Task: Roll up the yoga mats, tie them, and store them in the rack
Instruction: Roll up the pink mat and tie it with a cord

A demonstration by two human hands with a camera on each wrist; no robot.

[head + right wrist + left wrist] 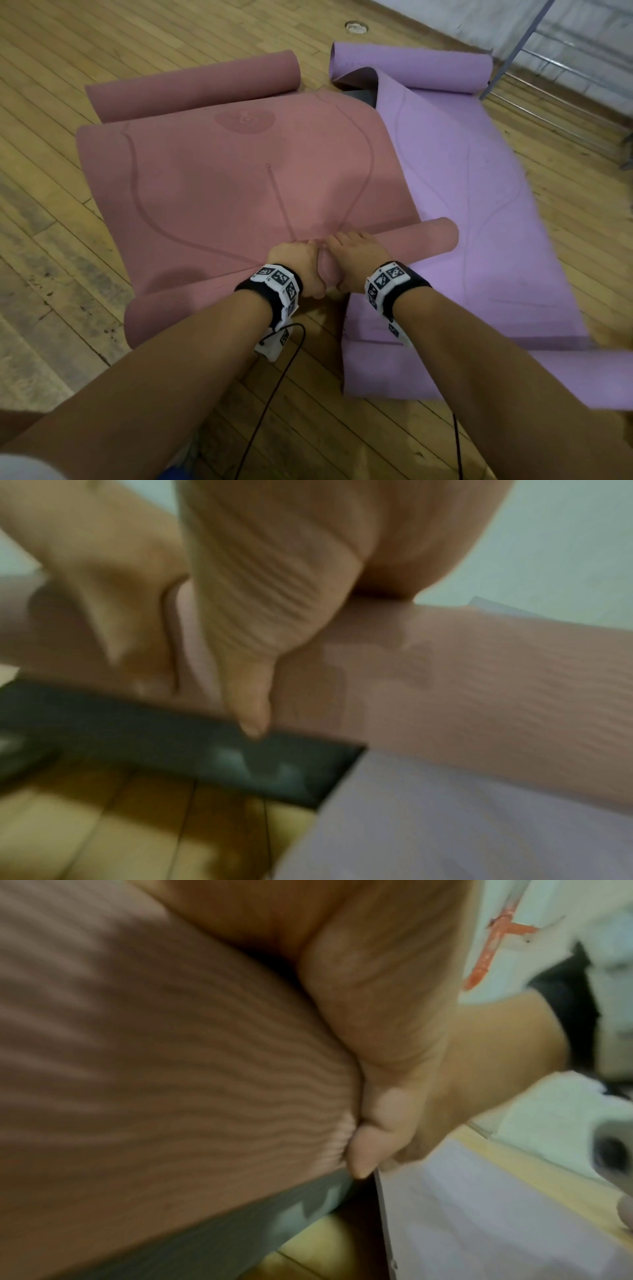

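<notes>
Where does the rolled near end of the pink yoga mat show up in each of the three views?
Head: pink mat roll runs across lower centre, gripped by both hands.
Left wrist: it fills the left side, thumb pressed on it.
Right wrist: a band across the right.
Shared landmark: purple mat beside and under the roll.

An exercise studio: wooden plank floor (pixel 61 192), yoga mats (pixel 239 171), metal rack (pixel 534 44)

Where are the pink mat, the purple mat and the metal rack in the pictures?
pink mat (pixel 212 178): head view, flat middle part.
purple mat (pixel 479 205): head view, flat unrolled part.
metal rack (pixel 513 48): head view, slanted grey leg.
</notes>
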